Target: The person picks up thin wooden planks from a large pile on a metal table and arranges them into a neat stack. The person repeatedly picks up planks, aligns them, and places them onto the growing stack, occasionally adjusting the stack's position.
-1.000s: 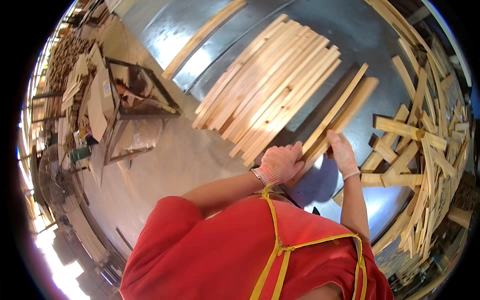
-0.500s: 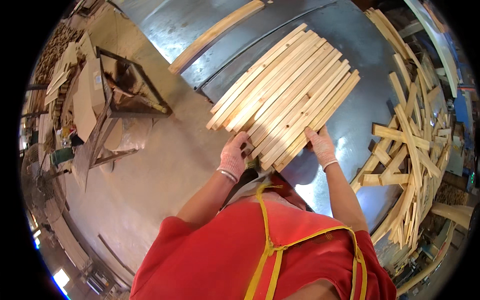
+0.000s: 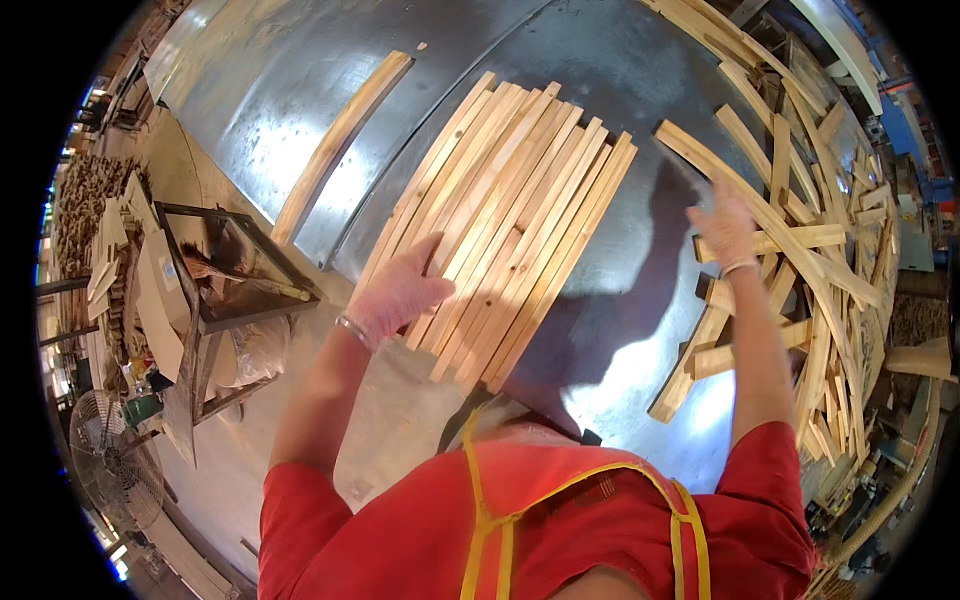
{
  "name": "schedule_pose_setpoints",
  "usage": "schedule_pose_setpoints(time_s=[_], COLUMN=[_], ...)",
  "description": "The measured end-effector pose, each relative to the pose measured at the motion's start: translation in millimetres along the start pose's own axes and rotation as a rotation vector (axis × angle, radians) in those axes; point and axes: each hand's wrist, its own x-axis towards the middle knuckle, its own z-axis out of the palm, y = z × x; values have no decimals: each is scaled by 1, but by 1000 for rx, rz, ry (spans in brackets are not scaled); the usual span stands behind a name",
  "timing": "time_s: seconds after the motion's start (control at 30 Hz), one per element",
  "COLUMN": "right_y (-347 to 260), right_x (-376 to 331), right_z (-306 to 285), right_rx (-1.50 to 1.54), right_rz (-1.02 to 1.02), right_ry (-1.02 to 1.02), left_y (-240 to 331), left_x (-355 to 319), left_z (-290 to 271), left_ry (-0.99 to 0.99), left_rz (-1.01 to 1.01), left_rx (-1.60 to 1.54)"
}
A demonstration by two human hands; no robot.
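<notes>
A row of several pale wooden slats (image 3: 505, 215) lies side by side on a shiny metal table (image 3: 610, 330). My left hand (image 3: 398, 290) rests flat against the near left edge of that row, fingers spread, wearing a light glove and a wrist bangle. My right hand (image 3: 722, 225) is lifted to the right, open, over a long slat (image 3: 745, 195) at the edge of a loose heap of slats (image 3: 830, 290). It holds nothing. A single long slat (image 3: 340, 140) lies apart at the left of the table.
A metal-framed bin (image 3: 235, 275) with scraps stands left of the table, with stacked wood pieces (image 3: 110, 250) beyond it. A floor fan (image 3: 115, 465) sits at lower left. More slats pile along the right rim of the table.
Both hands were at the near ends of the slat row. My right hand has left the row and swung right toward the loose heap; my left hand stays on the row.
</notes>
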Motion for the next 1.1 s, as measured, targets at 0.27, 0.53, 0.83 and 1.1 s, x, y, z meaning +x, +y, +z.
schedule_pose_setpoints(time_s=[0.27,0.53,0.83,1.1], right_y=[97,8,-166,-136], right_x=[61,-80,-254,-116], right_z=[-6,7,78,31], right_rx=[-131,550,344,558], right_rz=[74,286,212,-232], right_ry=[-335,-529,-673,-1099], left_y=[-62,-58,-61,-78], left_x=[-36,-15,-2,0], left_z=[69,104,95,89], left_ry=[128,354,236,379], left_rz=[197,319,276,327], left_rx=[-158,327,306,622])
